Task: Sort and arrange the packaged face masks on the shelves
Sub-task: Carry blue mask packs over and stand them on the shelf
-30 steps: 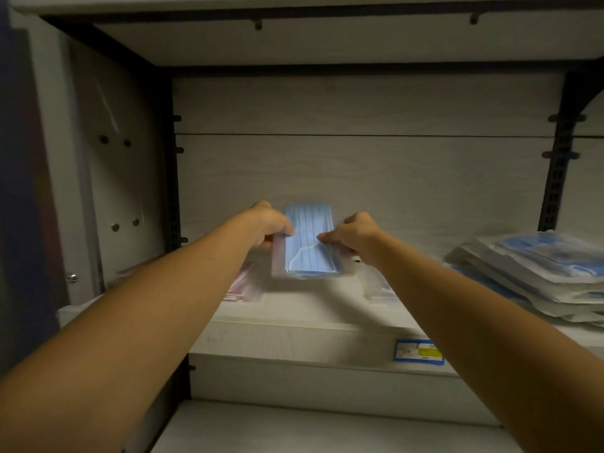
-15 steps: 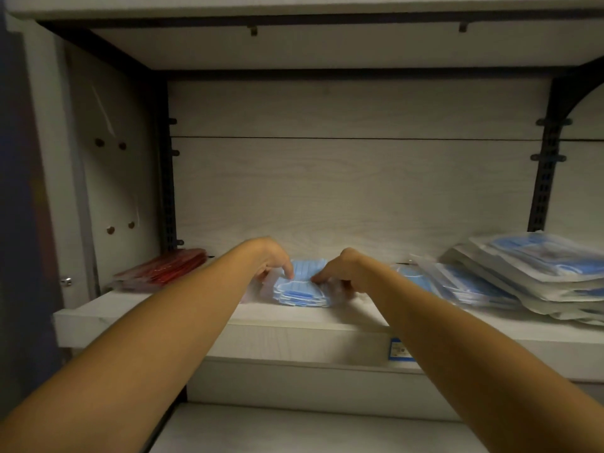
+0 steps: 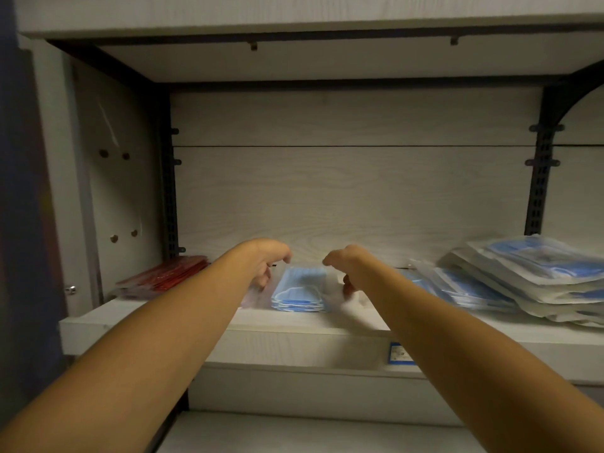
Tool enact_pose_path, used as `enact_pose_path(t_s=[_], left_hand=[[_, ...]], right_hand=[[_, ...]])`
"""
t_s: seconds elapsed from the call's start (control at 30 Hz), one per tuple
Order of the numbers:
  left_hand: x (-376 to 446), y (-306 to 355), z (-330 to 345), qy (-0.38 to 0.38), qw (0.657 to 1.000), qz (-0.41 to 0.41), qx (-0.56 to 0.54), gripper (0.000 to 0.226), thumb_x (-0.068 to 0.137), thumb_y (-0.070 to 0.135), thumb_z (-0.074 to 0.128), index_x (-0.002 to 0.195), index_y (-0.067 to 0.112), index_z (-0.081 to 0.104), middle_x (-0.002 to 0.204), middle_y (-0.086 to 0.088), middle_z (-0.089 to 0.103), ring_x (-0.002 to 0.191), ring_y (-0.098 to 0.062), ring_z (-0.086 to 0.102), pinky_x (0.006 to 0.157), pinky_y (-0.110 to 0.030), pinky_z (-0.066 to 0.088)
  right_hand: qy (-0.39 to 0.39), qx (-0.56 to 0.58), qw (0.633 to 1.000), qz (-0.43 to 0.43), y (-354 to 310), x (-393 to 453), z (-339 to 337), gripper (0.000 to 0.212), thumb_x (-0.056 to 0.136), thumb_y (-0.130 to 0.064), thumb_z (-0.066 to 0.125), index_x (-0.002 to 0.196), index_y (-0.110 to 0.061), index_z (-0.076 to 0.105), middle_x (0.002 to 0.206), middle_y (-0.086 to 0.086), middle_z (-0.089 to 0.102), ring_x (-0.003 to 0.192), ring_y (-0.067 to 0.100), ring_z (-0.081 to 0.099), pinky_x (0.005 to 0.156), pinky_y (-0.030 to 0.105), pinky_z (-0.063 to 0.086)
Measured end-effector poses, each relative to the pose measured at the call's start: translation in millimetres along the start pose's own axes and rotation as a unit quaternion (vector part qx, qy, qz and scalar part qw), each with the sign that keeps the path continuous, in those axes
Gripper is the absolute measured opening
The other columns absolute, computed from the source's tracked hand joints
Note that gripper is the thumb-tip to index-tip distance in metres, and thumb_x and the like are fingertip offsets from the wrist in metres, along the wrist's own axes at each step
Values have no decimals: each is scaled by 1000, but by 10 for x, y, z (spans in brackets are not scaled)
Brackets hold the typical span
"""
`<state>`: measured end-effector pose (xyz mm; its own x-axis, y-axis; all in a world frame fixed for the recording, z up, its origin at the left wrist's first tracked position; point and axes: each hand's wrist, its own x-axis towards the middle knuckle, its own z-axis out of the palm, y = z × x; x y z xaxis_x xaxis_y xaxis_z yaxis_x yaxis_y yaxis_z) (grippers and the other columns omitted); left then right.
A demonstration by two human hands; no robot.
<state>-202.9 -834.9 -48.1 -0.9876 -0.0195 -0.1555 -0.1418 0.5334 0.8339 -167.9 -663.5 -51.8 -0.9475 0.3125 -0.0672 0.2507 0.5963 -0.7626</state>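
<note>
Here blue mask pack (image 3: 299, 291), clear wrap, flat on shelf (image 3: 157, 322); both hands (image 3: 266, 261) (image 3: 348, 266) curled, grip unclear.

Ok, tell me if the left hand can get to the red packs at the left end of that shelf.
Probably yes. The left hand sits beside the blue mask pack, and the shelf between it and the red packs looks bare, with nothing standing in the way.

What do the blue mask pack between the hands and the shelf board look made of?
Blue mask pack: clear, glossy plastic film, judging by its sheen, over pleated blue masks, probably soft nonwoven fabric. Shelf board: pale matte panel with printed-looking wood grain, likely laminate.
</note>
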Motion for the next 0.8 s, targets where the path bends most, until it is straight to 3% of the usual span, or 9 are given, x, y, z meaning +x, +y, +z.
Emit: enact_pose_path(t_s=[0.13, 0.33, 0.47, 0.53, 0.6, 0.67, 0.7, 0.73, 0.8], left_hand=[[-33, 31, 34, -3, 999, -23, -37, 31, 91, 26, 61, 96, 0, 46, 81, -11, 38, 59, -18, 33, 55, -30, 36], [-16, 29, 47, 0, 996, -28, -83, 32, 94, 28, 58, 87, 0, 45, 85, -14, 42, 62, -22, 34, 55, -32, 32], [9, 33, 17, 7, 995, -25, -95, 34, 95, 33, 54, 88, 0, 46, 82, -15, 45, 60, -23, 36, 55, -33, 34], [33, 18, 17, 5, 994, -26, -105, 34, 94, 34, 54, 92, 1, 47, 82, -14, 45, 61, -24, 37, 59, -33, 37], [37, -1, 30, 9, 993, -24, -118, 39, 92, 36, 55, 103, -1, 50, 91, -14, 53, 70, -24, 47, 76, -33, 45], [5, -4, 48, 2, 993, -27, -113, 54, 92, 37, 53, 130, 0, 49, 130, -14, 58, 109, -26, 61, 107, -38, 43], [1, 9, 61, 3, 994, -16, -108, 59, 94, 34, 52, 142, 1, 44, 146, -13, 49, 130, -28, 53, 116, -42, 36], [-22, 28, 75, 8, 995, 5, -94, 58, 97, 28, 51, 147, 2, 39, 149, -14, 46, 137, -33, 47, 117, -45, 34], [-45, 68, 108, 30, 997, 57, -48, 47, 98, 16, 50, 141, -1, 44, 126, -20, 53, 115, -38, 55, 103, -41, 44]], right_hand=[[-12, 98, 995, 31, 18, 7, -61, 41, 101, -22, 51, 131, 6, 47, 107, 23, 56, 107, 45, 65, 98, 51, 53], [-21, 199, 979, 40, 58, -11, -46, 28, 99, -17, 53, 120, 2, 51, 137, 22, 53, 118, 41, 60, 99, 50, 53], [-19, 210, 977, 38, 30, -5, 7, 40, 99, -16, 49, 131, 8, 49, 144, 23, 48, 128, 38, 54, 104, 53, 48], [-18, 213, 976, 36, 20, -13, 36, 40, 99, -16, 47, 132, 8, 48, 145, 23, 48, 128, 37, 53, 105, 54, 47], [-16, 220, 975, 34, 4, -25, 48, 40, 99, -16, 47, 133, 7, 48, 145, 22, 48, 128, 36, 54, 105, 55, 47], [-15, 228, 973, 34, 9, -36, 52, 38, 100, -15, 47, 131, 7, 49, 143, 23, 49, 126, 37, 55, 104, 53, 48], [-15, 222, 974, 35, 20, -59, 46, 35, 100, -15, 47, 128, 6, 50, 140, 22, 51, 124, 38, 56, 103, 51, 49], [-15, 214, 976, 28, 39, -58, 40, 30, 100, -15, 48, 123, 5, 52, 132, 21, 56, 122, 38, 57, 104, 49, 49], [-7, 195, 981, 0, 70, -51, 26, 25, 99, -15, 50, 115, 4, 56, 100, 10, 58, 112, 35, 58, 102, 43, 50]])
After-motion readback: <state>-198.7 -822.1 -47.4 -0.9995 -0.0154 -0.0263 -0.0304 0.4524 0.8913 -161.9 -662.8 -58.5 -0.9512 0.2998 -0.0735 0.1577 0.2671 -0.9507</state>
